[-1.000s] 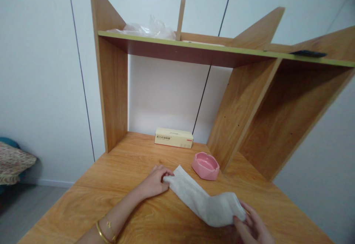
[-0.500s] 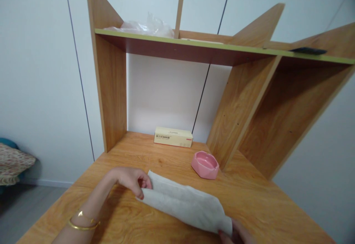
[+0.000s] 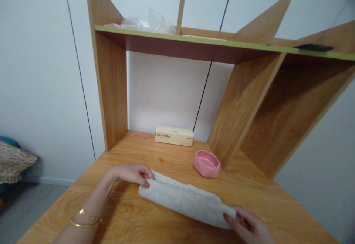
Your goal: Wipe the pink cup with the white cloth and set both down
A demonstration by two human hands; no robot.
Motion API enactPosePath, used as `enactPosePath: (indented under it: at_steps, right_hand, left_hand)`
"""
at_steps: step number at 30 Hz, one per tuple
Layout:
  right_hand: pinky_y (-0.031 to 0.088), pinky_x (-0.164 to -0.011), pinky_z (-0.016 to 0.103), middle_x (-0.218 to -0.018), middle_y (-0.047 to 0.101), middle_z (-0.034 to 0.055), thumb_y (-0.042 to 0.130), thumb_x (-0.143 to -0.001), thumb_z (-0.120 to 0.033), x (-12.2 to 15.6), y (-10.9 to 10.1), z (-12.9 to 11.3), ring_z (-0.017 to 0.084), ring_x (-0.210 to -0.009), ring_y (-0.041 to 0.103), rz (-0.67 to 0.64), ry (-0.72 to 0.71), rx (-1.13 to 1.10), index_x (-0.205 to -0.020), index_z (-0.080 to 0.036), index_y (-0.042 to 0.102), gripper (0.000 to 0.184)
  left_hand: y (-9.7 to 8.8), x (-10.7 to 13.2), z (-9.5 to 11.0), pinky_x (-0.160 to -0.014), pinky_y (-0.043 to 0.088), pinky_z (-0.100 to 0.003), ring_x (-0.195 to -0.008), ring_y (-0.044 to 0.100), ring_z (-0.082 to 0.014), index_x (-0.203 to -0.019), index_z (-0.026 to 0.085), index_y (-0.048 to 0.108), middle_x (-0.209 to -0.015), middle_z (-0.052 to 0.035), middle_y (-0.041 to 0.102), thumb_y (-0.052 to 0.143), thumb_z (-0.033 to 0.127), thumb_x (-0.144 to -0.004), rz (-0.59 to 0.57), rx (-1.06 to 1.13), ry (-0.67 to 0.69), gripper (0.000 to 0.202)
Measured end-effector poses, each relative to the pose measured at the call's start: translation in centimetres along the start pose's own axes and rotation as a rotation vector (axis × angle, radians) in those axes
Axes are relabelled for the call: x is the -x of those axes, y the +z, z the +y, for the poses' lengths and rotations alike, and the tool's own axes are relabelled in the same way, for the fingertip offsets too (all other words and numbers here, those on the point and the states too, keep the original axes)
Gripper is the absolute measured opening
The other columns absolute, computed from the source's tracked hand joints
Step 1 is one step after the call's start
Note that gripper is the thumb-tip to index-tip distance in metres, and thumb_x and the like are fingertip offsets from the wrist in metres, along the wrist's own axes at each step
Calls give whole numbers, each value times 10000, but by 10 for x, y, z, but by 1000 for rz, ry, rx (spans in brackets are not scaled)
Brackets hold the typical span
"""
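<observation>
Head view: your left hand (image 3: 132, 173) pinches the far-left corner of the white cloth (image 3: 184, 202), fingers curled under its edge, while your right hand (image 3: 247, 226) presses its fingertips together on the near-right end. Held at both ends, the cloth lies as a long folded strip flat on the wooden desk (image 3: 133, 222), so the layers appear kept aligned. Beyond it sit a pink dish (image 3: 206, 163) and a cream box (image 3: 174, 136), well apart from the cloth.
</observation>
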State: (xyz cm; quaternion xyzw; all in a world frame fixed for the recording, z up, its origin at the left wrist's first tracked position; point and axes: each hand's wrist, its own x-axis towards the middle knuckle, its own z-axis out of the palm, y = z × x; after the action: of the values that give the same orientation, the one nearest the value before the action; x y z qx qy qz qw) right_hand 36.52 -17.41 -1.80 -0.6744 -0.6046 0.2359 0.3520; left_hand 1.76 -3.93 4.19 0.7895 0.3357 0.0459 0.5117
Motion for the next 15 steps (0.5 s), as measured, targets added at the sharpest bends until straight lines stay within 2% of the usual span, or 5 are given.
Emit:
enactPosePath:
  at_steps: [5, 9, 12, 15]
  right_hand:
    - [334, -510, 233, -501, 492, -19, 490, -636, -516, -22, -2, 3, 140, -532, 463, 80, 20, 182, -487, -209, 466, 343]
    - [301, -519, 245, -521, 501, -14, 440, -650, -472, -34, 8, -5, 149, -552, 474, 89, -4, 379, -488, -210, 420, 309]
    - [310, -540, 253, -554, 522, -14, 432, -660, -451, -38, 11, -6, 164, -590, 505, 86, 1, 430, -547, -214, 462, 264]
    - [334, -555, 263, -592, 548, -12, 453, -666, -486, -41, 7, 0, 175, -608, 525, 96, 42, 382, -735, -218, 553, 294]
  left_hand:
    - [2, -9, 3, -663, 400, -232, -772, 514, -174, -767, 176, 604, -790, -2, 559, 501, 245, -621, 268, -360, 8, 191]
    - [12, -20, 1, -772, 368, -316, -869, 483, -231, -721, 187, 596, -796, -26, 548, 498, 199, -594, 413, -483, -36, 161]
    - [21, -25, -1, -804, 338, -371, -878, 470, -258, -711, 197, 585, -808, -37, 539, 507, 185, -583, 494, -545, -62, 151]
    - [29, -30, 0, -823, 316, -385, -917, 448, -262, -870, 205, 566, -912, -49, 534, 500, 167, -596, 583, -583, -42, 284]
